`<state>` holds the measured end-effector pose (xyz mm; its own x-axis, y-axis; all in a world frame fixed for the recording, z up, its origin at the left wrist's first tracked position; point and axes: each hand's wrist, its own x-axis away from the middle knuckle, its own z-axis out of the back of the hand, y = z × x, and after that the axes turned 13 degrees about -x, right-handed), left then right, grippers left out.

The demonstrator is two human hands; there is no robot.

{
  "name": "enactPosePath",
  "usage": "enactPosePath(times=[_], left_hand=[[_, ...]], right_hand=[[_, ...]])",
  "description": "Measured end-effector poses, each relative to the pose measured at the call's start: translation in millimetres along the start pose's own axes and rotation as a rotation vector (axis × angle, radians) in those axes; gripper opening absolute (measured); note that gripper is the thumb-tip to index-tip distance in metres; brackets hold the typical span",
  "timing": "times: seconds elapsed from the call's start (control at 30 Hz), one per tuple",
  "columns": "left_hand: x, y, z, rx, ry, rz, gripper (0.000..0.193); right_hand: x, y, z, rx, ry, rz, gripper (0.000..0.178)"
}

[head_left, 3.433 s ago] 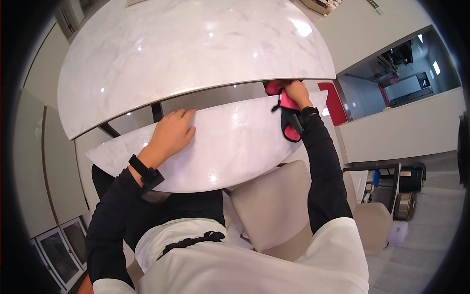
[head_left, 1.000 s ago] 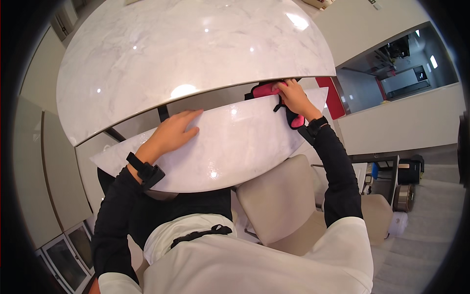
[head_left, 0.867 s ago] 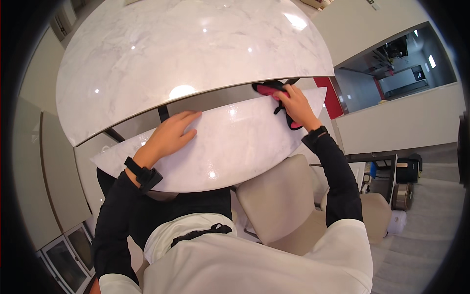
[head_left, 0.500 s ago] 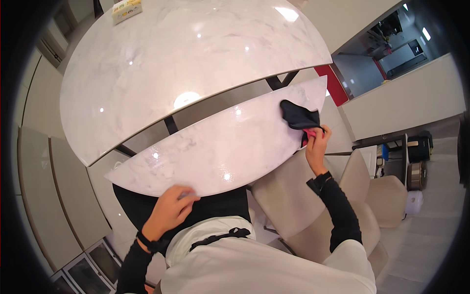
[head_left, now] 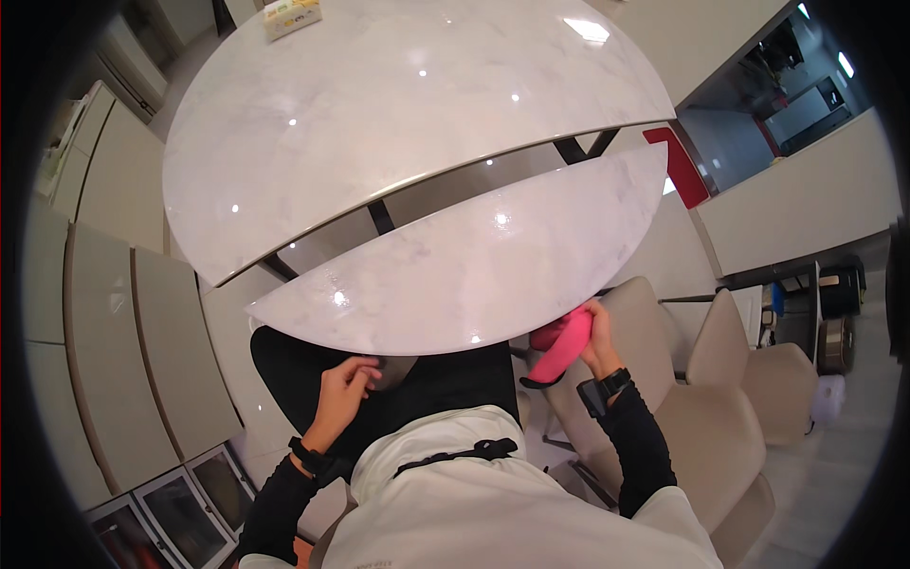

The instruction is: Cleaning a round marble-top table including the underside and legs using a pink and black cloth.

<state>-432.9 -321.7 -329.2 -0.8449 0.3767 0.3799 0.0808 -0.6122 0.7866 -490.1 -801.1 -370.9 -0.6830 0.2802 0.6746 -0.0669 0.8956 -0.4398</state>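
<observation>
On the far left stand pale cabinets, and low down there are two glass doors.

The left hand is just under the near edge of the lower shelf. Its fingers are curled in loosely, and it holds nothing. The hand is over the person's dark lap. A black watch sits on that wrist.

The shelf is white and shiny, shaped like a half moon. Above it is the big round table, also white and shiny. Dark legs show in the gap between the two. A small box lies on the far edge of the table.

The right hand is just below the right end of the shelf. Its fingers are wrapped around a pink cloth and hold it tight. The cloth is bunched up and hangs down a little to the left of the hand. It is close under the shelf edge, but I cannot tell if it touches. A black watch is on this wrist too.

To the right are beige chairs. A red thing stands past the end of the shelf.
</observation>
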Motion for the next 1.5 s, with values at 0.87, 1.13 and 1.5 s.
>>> enactPosePath(times=[0.87, 1.13, 1.5], left_hand=[[-2.5, 31.6, -5.1, 1.175, 0.035, 0.057, 0.048], [26.3, 71.4, 29.6, 1.092, 0.007, 0.101, 0.046], [21.2, 70.9, 24.6, 1.09, 0.009, 0.137, 0.049]], right_hand=[[29.3, -6.4, -11.5, 0.147, -0.328, -0.019, 0.045], [84.9, -33.5, -50.5, 0.24, -0.286, 0.147, 0.046], [76.1, -26.2, -46.7, 0.236, -0.245, 0.124, 0.045]])
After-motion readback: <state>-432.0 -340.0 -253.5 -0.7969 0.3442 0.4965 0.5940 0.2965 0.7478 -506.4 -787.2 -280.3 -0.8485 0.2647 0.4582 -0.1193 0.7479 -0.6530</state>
